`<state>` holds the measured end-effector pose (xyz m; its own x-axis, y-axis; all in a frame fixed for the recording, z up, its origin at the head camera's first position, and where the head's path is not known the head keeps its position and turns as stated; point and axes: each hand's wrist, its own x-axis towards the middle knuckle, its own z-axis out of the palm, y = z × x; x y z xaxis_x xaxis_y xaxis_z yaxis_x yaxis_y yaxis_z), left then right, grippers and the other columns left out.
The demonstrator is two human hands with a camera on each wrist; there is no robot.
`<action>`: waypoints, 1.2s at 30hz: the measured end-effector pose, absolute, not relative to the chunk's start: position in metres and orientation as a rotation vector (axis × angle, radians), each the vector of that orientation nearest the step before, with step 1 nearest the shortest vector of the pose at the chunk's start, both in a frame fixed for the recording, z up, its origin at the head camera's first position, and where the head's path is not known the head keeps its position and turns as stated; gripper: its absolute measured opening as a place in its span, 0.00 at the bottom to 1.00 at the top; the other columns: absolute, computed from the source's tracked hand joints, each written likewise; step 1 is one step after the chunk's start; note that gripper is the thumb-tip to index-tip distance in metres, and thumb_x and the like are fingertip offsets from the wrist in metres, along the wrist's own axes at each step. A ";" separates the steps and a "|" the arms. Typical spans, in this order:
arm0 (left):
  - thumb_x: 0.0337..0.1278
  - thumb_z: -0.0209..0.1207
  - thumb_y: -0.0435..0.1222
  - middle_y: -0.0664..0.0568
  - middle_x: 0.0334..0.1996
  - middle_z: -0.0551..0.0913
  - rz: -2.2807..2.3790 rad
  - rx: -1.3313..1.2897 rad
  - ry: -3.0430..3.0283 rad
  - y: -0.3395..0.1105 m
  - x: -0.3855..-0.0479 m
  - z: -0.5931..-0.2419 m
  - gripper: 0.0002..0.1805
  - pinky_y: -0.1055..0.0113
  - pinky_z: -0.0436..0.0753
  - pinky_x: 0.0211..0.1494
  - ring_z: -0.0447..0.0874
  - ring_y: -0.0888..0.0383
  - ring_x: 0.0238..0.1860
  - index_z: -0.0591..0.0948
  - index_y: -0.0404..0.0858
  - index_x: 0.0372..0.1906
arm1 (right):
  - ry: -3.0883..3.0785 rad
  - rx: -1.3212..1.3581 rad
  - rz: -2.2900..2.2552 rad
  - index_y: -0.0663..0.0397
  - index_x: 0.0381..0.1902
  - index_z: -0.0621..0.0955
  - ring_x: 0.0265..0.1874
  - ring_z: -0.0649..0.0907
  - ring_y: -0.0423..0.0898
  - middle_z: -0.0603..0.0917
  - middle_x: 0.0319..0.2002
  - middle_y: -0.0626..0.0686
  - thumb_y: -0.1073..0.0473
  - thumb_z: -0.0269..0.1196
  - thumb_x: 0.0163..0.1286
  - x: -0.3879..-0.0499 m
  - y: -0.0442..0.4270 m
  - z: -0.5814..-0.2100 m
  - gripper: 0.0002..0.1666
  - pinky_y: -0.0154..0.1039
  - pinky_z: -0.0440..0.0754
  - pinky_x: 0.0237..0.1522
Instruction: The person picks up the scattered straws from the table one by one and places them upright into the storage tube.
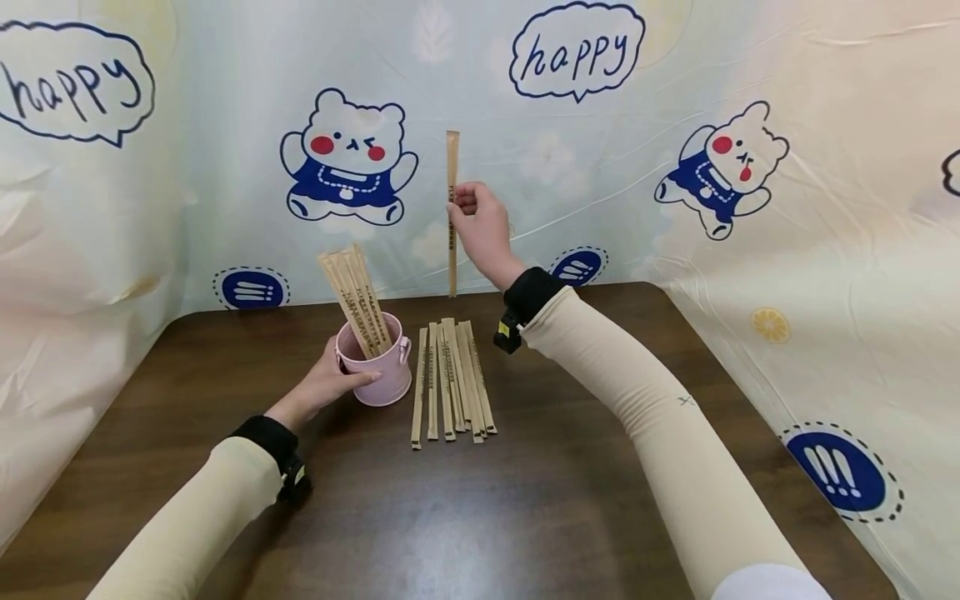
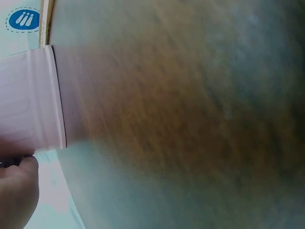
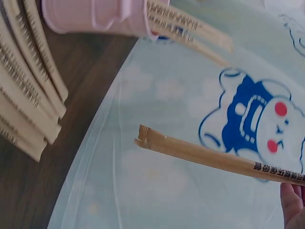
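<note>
Holding one paper-wrapped straw nearly upright, the right hand has it pinched near mid-length between thumb and fingers, clear of everything else. Left hand is wrapped partway round a pink bucket, thumb across the near side, so I'd say it's steadying it. My read: this is the mid-transfer step, one straw up off the table, not in the bucket yet. Next move probably calls for bringing it left and slipping the lower end past the rim beside the bundle of straws, which leans left and could be in the way.

Materials-wise, the straw wrapper is tan kraft-type paper, long, skinny, flat-crimped at the end, with dark printing. Bucket's smooth, slightly tapered, with a little lug on its right. More loose straws lie in a rough row just right of it, some overlapping, on dark, glossy wood-grain. Behind hangs a creased cartoon-bear backdrop.
</note>
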<state>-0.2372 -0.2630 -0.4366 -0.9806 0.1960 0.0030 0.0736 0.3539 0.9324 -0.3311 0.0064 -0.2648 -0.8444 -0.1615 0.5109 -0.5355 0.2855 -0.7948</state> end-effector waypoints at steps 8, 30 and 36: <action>0.58 0.69 0.34 0.31 0.79 0.47 1.729 0.240 2.488 -0.262 -0.232 -0.441 0.60 0.35 0.52 0.79 0.51 0.36 0.77 0.38 0.36 0.81 | -2.208 0.693 1.623 0.67 0.61 0.75 0.54 0.83 0.55 0.82 0.56 0.64 0.63 0.59 0.77 -0.316 -0.022 -0.270 0.19 0.37 0.82 0.55; 0.58 0.68 0.32 0.36 0.77 0.58 1.762 0.411 2.503 -0.263 -0.241 -0.442 0.53 0.48 0.64 0.77 0.62 0.44 0.73 0.47 0.41 0.81 | -2.280 0.834 1.633 0.66 0.60 0.76 0.53 0.84 0.54 0.84 0.53 0.63 0.63 0.59 0.77 -0.288 -0.057 -0.308 0.18 0.31 0.82 0.53; 0.60 0.68 0.35 0.32 0.78 0.46 1.712 0.255 2.487 -0.262 -0.236 -0.439 0.59 0.33 0.51 0.79 0.50 0.34 0.78 0.36 0.37 0.81 | -2.350 0.853 1.581 0.66 0.61 0.76 0.54 0.83 0.55 0.83 0.54 0.64 0.64 0.59 0.77 -0.286 -0.058 -0.328 0.18 0.34 0.81 0.57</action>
<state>-0.2359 -0.2623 -0.4391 -0.9797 0.2006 0.0030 0.0744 0.3496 0.9339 -0.2860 -0.0581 -0.3278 -0.8183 -0.3569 0.4506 -0.5519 0.2684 -0.7896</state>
